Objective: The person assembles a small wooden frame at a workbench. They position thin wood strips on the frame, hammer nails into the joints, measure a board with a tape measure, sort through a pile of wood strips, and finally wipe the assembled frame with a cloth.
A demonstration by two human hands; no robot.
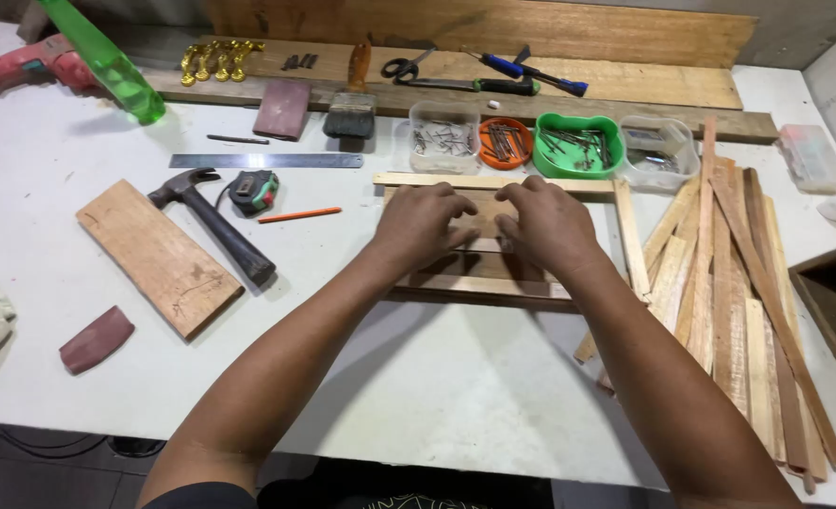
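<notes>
Both my hands rest palm-down on one wooden frame point(493, 283) at the centre of the white table point(418, 396). My left hand point(421, 224) and right hand point(548, 224) lie side by side, fingers spread flat and loosely curled over the slats, gripping nothing. The frame's long axis runs left to right, parallel to the table's near edge; its top rail lies just before four small containers point(550, 143) of nails and screws. To the right sits one pile of loose wooden strips point(738, 283), mostly pointing away from me. Left of the frame: one hammer point(213, 221), one tape measure point(254, 191), one orange pencil point(298, 215), one steel ruler point(265, 161), one board point(159, 256).
</notes>
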